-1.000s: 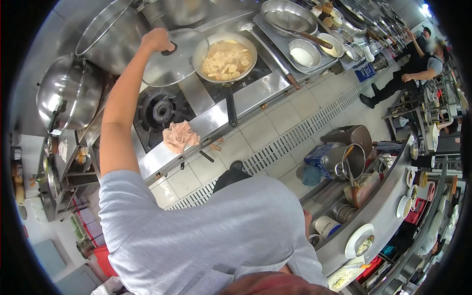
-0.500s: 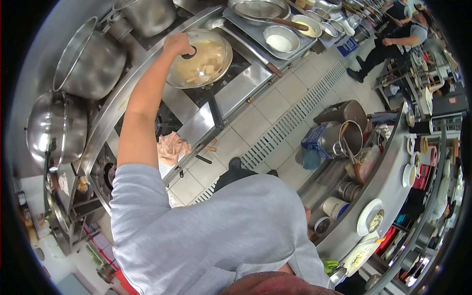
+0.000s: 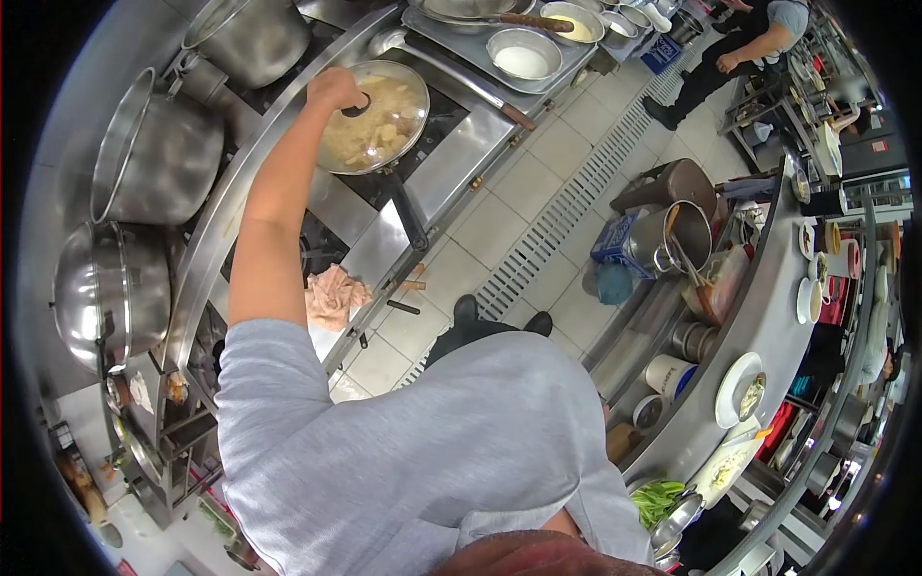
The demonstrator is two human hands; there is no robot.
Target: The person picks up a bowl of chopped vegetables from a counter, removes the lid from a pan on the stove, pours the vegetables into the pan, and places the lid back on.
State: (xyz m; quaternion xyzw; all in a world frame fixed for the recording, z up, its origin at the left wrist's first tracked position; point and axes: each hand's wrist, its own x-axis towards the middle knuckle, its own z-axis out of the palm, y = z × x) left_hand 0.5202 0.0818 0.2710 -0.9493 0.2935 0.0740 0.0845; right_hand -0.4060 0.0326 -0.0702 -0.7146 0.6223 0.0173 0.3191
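Note:
My left hand (image 3: 333, 89) is closed on the black knob of a glass lid (image 3: 394, 108), at the end of my outstretched arm. The lid lies over a frying pan (image 3: 357, 170) on the stove. Pale yellowish chunks of food in liquid show through the glass. The pan's long black handle (image 3: 407, 211) points toward the stove's front edge. A ladle (image 3: 388, 42) lies behind the pan. A crumpled pink cloth (image 3: 335, 298) rests on the stove front, nearer to me. My right hand is hidden behind my body.
Large steel pots (image 3: 158, 144) stand along the stove's back left. A tray (image 3: 453, 63) with bowls, one of white powder (image 3: 524, 56), sits beyond the pan. At right is a counter (image 3: 711, 384) with plates. A steel bucket (image 3: 684, 235) and a co-worker (image 3: 735, 62) stand farther off.
The view has shifted slightly, so the stove and pan appear farther left. My left hand keeps hold of the lid's knob. The co-worker appears higher in view.

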